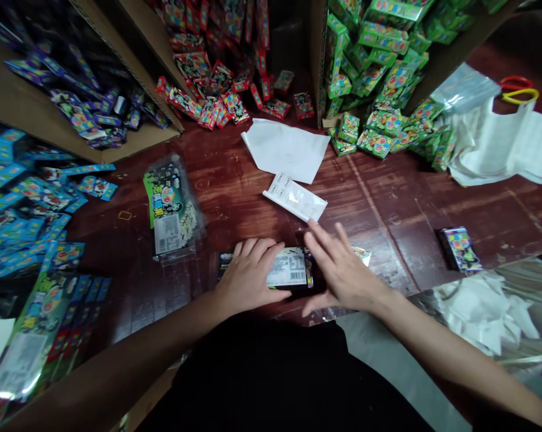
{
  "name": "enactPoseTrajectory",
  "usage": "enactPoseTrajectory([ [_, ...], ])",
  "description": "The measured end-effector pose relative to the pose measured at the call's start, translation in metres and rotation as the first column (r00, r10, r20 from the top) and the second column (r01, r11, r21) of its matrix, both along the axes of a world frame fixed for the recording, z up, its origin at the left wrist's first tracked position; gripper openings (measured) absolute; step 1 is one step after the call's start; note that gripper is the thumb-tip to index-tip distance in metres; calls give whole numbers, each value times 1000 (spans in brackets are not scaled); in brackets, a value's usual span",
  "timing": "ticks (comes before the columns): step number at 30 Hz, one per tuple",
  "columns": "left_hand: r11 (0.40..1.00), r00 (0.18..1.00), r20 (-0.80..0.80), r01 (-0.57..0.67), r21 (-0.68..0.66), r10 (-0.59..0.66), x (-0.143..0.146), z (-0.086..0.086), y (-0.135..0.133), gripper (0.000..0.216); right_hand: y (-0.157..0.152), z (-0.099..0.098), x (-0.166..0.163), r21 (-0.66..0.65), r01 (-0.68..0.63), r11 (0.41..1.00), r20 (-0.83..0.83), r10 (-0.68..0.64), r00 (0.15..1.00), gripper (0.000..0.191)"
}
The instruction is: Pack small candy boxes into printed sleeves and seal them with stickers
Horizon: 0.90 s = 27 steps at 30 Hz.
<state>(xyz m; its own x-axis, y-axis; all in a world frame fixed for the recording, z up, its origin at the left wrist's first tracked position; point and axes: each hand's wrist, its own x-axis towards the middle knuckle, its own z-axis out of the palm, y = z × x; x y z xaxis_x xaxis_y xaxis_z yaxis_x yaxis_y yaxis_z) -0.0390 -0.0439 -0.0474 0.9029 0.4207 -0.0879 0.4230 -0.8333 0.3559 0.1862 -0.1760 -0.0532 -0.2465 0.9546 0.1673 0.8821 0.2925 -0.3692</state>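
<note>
A flat dark pack with a white barcode label lies on the table close in front of me. Across its left part rests my left hand, fingers at the far edge and thumb along the near edge, gripping it. My right hand is at the pack's right end with fingers spread and thumb apart; whether it touches the pack I cannot tell. Partly hidden behind that hand, a small colourful piece sticks out. Just beyond lies a white sticker sheet with a curled edge.
Cartons at the back hold purple, red and green small boxes. Blue boxes pile up left. Also around are a bagged pack, white paper, scissors, a lone small box and stacked packs.
</note>
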Motion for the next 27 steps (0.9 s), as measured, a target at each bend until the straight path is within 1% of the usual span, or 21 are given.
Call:
enactPoseTrajectory([
  [3,1000,1000,10,-2,10,2,0,0,0,93,-22,3,19,-48,161,986,61,-158,986,129],
  [5,1000,1000,17,-4,14,3,2,-1,0,93,-34,-3,24,-92,187,978,64,-182,981,117],
  [8,1000,1000,16,3,20,-3,5,-1,0,94,-42,-14,20,-137,103,985,23,-101,995,90],
  [10,999,999,21,33,15,-33,7,-2,2,94,-38,-18,14,-137,19,990,-21,-23,1000,83],
  [12,996,996,29,85,0,-85,8,-3,6,95,-31,-18,11,-122,-54,991,-74,45,996,85],
  [15,987,987,35,157,-32,-156,8,-2,17,94,-21,-16,14,-100,-112,989,-151,96,984,86],
  [17,982,983,40,181,-56,-179,6,-1,24,91,-16,-15,18,-85,-107,991,-187,89,978,80],
  [19,980,982,48,187,-75,-184,4,1,27,87,-13,-16,21,-64,-73,995,-203,59,978,75],
  [21,983,985,48,167,-77,-164,3,1,25,86,-8,-18,19,-56,-59,997,-200,47,979,75],
  [24,995,996,31,88,-57,-86,4,-1,16,91,-1,-20,11,-51,-58,997,-177,48,983,78],
  [26,998,999,24,39,-42,-38,4,-3,11,94,0,-19,7,-41,-36,999,-167,28,986,84],
  [27,999,999,24,25,-35,-24,4,-3,9,94,-1,-18,8,-40,-24,999,-162,17,987,90],
])
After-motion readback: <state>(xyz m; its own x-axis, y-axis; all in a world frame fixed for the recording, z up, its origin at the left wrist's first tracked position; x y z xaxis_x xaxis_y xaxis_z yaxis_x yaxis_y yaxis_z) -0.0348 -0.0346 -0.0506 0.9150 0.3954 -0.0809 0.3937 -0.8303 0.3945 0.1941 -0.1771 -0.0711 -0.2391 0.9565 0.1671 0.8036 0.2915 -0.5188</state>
